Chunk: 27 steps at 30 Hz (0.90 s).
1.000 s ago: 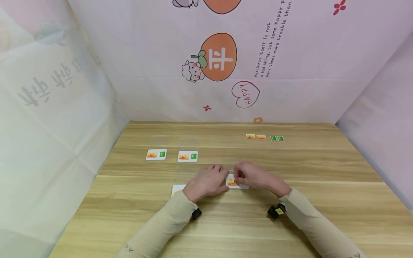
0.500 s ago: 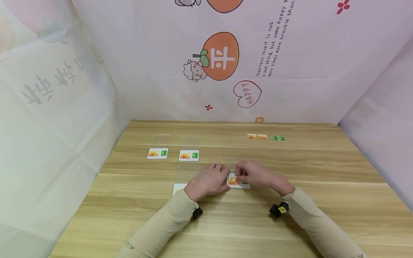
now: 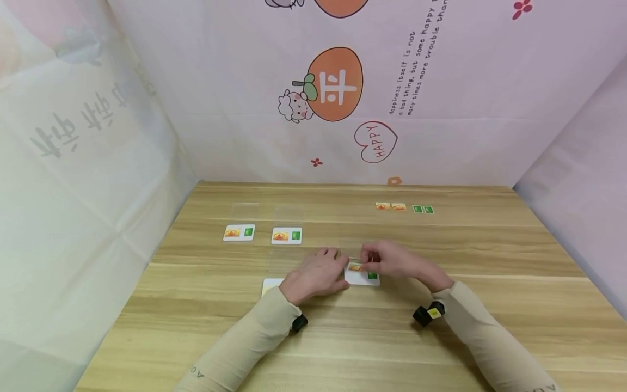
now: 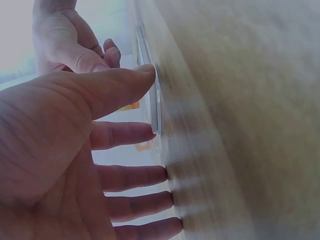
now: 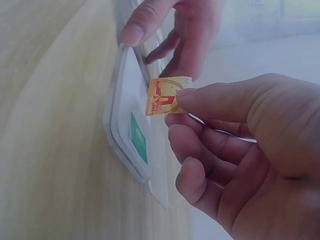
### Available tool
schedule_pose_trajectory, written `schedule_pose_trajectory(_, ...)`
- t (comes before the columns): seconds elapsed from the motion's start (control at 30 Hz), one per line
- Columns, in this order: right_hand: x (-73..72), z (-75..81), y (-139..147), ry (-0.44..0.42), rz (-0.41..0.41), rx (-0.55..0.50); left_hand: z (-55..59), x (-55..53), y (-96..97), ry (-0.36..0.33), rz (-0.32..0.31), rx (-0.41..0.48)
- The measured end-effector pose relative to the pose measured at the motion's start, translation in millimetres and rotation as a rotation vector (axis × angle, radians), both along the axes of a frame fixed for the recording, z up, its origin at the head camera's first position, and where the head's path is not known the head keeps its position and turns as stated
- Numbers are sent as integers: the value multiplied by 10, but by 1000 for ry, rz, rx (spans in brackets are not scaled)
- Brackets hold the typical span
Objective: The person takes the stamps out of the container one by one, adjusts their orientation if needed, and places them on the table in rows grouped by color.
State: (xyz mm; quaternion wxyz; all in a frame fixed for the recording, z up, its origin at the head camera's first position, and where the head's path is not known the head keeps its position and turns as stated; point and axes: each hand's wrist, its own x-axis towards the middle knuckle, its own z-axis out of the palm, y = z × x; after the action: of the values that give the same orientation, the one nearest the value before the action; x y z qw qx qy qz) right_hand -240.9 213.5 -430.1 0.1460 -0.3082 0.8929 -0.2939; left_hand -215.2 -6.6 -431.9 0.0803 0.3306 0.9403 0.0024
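My right hand (image 3: 395, 260) pinches an orange-yellow stamp (image 5: 161, 95) with toothed edges between thumb and index finger. The stamp is tilted up over a white card (image 3: 361, 280). A green stamp (image 5: 138, 139) lies at the card's right end. My left hand (image 3: 318, 276) is spread flat-fingered at the card's left side. Its thumb and index fingertips touch the card's edge in the left wrist view, while the other straight fingertips meet the table. Under the left forearm another white card (image 3: 270, 284) is partly hidden.
Farther left lie two white cards, a left one (image 3: 239, 233) and a right one (image 3: 286, 236), each bearing an orange and a green stamp. Clear sheets (image 3: 245, 210) lie behind them. Two loose orange stamps (image 3: 390, 207) and two green stamps (image 3: 423, 209) sit near the back wall.
My right hand has shifted a little right and back with the orange stamp, raising it off the card. The card's green stamp shows now. My left hand stays in place.
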Motion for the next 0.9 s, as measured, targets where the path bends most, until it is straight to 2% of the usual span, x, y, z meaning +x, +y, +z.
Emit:
schedule_pose_trajectory(0.2, -12, -8, 65, 31, -2, -21, -20, -1, 12, -13, -3, -12)
schedule_pose_trajectory(0.53, -20, 79, 100, 2, -28, -25, -1, -9, 23, -11, 0, -1)
schedule_pose_trajectory(0.9, -48, 141, 163, 24, -40, -42, -12, -17, 4, -12, 0, 9)
